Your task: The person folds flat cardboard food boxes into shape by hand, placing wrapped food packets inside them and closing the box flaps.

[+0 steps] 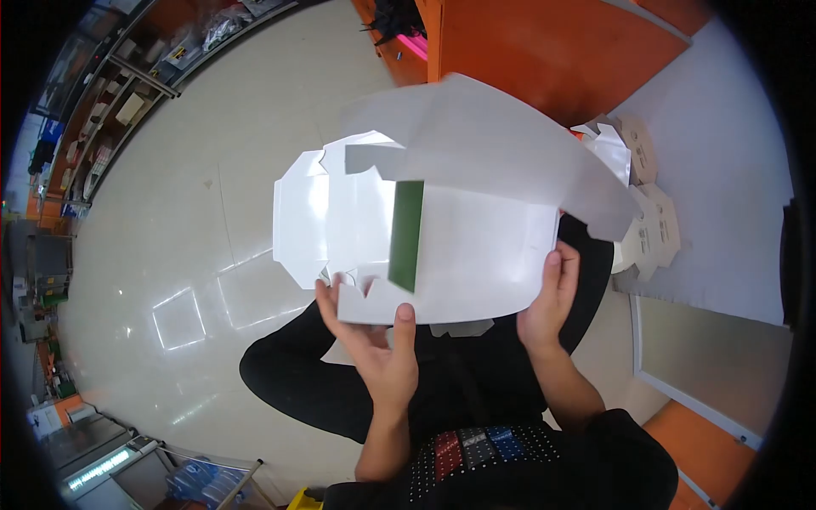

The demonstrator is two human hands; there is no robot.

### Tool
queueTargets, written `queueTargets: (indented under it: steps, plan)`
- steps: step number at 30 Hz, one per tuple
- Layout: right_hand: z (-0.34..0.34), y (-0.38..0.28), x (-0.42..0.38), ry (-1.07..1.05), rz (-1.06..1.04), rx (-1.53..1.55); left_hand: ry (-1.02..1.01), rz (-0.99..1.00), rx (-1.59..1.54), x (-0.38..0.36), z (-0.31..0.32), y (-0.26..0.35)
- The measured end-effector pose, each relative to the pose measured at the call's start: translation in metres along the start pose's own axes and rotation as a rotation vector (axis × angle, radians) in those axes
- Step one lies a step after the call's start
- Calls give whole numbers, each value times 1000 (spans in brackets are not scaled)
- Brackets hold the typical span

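Observation:
A partly folded white paperboard box [484, 246] is held above my lap, its open inside facing me. A large white panel [510, 136] stands up along its far side, slightly blurred. On the left of the box shows a green strip [406, 234], and beyond it white flaps with notched edges [302, 208] spread outward. My left hand [382, 348] grips the near left edge, thumb on the near wall and fingers around the corner. My right hand [551, 297] clasps the right end, with its thumb against the side wall and the other fingers partly hidden behind.
Several folded paperboard pieces [650, 225] lie at the right by a grey-white wall panel [714, 170]. An orange cabinet [552, 51] stands at the far side. Loaded shelves [127, 93] line the left, and glossy floor tiles [187, 212] lie between.

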State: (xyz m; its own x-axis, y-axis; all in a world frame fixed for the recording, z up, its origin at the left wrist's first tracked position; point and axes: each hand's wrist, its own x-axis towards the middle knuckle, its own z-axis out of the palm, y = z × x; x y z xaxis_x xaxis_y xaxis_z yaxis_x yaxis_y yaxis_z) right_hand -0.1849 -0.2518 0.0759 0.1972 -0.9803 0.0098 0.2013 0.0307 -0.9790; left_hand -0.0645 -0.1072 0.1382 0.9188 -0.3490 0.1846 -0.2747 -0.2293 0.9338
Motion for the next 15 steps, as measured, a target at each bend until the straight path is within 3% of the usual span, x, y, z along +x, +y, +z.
queueTargets:
  steps: [2,3,6,7,8,9,12,15]
  plan:
    - [8,13,-16,-8,-62,-55,-148,-223,-408,1,7,1]
    - [8,24,-25,-36,-100,-70,-220,-107,-307,0,8,-5]
    - [8,36,-35,-102,-98,-213,-254,-104,-197,6,3,-14]
    - [5,32,-32,-261,-17,-367,-216,85,40,10,1,-17]
    - [-2,25,-26,-417,64,-520,-266,124,106,13,-4,-22]
    - [-8,17,-16,-651,117,-889,-317,164,171,15,-9,-27]
    - [-2,-7,-3,-865,393,-940,-448,214,255,11,-7,-34]
    - [17,-6,-8,-734,528,-83,-503,317,232,-1,-2,-55]
